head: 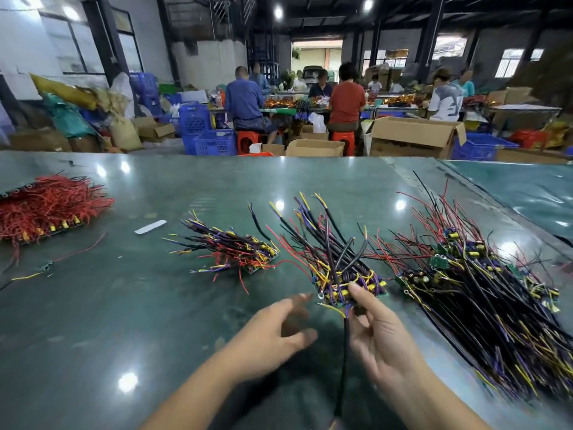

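At the near centre of the green surface point(124, 321), the right hand point(381, 333) grips a small panel of circuit boards point(350, 288) by its near edge — thumb on top, fingers curled beneath. The panel is tilted so that its soldered wires fan up and away, where they can be seen and reached. One black lead point(344, 367) hangs from the panel's near edge down between the forearms. The left hand point(279, 330), blurred, is released with fingers spread just beside the panel, holding nothing; it appears poised to take that lead. Sorting seems to govern the layout: a large heap of wired boards point(480, 290) lies to the right, a smaller bundle point(235, 249) to the left, and red-wired strips point(46, 209) far left, well apart.
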The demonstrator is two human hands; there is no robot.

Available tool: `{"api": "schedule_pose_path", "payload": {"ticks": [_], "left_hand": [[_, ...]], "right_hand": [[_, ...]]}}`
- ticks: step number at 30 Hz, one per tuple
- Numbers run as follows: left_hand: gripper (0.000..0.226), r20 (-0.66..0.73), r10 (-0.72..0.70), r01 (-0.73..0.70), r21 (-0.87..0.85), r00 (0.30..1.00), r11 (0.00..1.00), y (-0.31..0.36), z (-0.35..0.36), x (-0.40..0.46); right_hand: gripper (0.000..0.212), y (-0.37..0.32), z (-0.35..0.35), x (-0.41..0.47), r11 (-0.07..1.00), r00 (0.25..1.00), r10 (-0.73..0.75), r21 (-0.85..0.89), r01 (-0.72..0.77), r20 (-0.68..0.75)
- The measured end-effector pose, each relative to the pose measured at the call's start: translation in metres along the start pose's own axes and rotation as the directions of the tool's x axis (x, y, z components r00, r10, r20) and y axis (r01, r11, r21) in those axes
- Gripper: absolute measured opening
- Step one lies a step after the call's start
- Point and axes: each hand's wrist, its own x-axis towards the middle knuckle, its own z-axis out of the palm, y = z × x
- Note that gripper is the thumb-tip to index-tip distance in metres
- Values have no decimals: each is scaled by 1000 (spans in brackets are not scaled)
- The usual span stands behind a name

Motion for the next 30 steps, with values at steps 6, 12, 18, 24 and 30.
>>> {"api": "schedule_pose_path", "payload": {"ticks": [6,12,18,24,30], "left_hand": [[62,-116,91,-144,-647,989,748,11,22,8],[27,-291,-200,-150,-840,935,521,8,28,9],[22,-236,-201,-99,-846,951,525,-2,17,5],[29,-229,-174,-111,-853,958,510,-5,19,4],[29,-148,-169,-47,-868,974,494,-4,11,0]], "right_hand": [[42,13,-1,-8,983,988,-4,-181,32,153],[41,24,-3,-3,940,982,-15,-333,78,187],[27,13,-14,5,914,999,25,-406,-5,44],[14,4,-15,2,792,985,-47,-595,137,164],[26,-3,-24,2,721,964,2,-668,182,265]]}}
